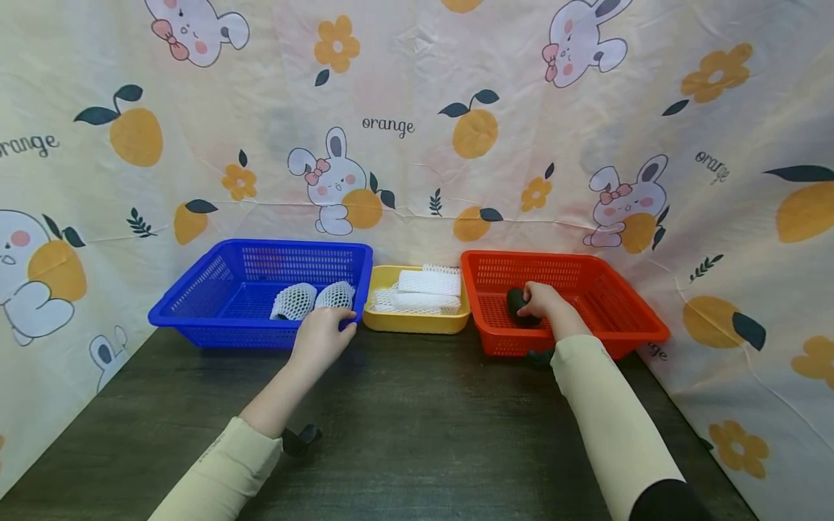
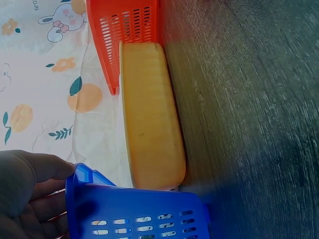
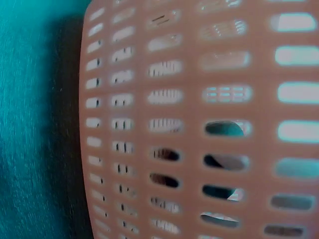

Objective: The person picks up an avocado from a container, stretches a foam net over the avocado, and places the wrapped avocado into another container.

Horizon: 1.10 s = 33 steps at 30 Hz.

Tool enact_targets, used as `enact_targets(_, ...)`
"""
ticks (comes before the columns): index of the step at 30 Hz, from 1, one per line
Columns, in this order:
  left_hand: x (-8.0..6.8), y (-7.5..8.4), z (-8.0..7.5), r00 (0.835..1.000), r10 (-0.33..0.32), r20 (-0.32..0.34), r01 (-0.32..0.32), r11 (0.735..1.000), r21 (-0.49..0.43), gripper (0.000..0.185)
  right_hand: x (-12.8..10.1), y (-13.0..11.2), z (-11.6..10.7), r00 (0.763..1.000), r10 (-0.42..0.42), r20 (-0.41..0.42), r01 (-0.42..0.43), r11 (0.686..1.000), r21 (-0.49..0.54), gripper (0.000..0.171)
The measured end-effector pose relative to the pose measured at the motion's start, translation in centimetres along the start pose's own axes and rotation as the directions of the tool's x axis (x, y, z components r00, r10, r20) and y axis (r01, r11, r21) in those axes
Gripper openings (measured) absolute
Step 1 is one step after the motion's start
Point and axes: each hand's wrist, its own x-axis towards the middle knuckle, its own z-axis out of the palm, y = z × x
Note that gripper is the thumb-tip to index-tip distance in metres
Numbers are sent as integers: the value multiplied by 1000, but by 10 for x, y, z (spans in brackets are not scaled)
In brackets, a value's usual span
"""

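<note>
Inside the red basket (image 1: 508,346), my right hand (image 1: 547,307) holds a dark green avocado (image 1: 517,307) between thumb and fingers, low near the front wall. In the right wrist view, the basket's slotted wall (image 3: 192,142) fills most of the picture and hides the hand. My left hand (image 1: 322,336) grips the rim of the blue basket (image 1: 247,336) at its front right corner. In the left wrist view, its thumb (image 2: 50,167) lies against the rim. Two items in white foam nets (image 1: 295,302) rest in the blue basket, one with something dark showing.
Between the two baskets stands a yellow tray (image 1: 417,323) with a pile of white foam nets (image 1: 428,284). All three stand at the back of a dark wooden table (image 1: 417,427), against a patterned cloth (image 1: 404,174).
</note>
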Motion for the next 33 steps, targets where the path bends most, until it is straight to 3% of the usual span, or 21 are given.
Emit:
enact_targets(12,-1,2,1,1000,-13,0,13,1000,-10,19,-3,4,1,1000,13,-10,-12,996,90,47)
enact_targets(21,0,1,2,1000,-3,-5,3,1000,-5,19,-5,12,-3,999,-14,-32,15,999,37,59)
enact_targets(33,-1,0,1,1000,-3,-4,3,1000,-10,19,-13,1,-17,993,-35,-116,40,998,42,58)
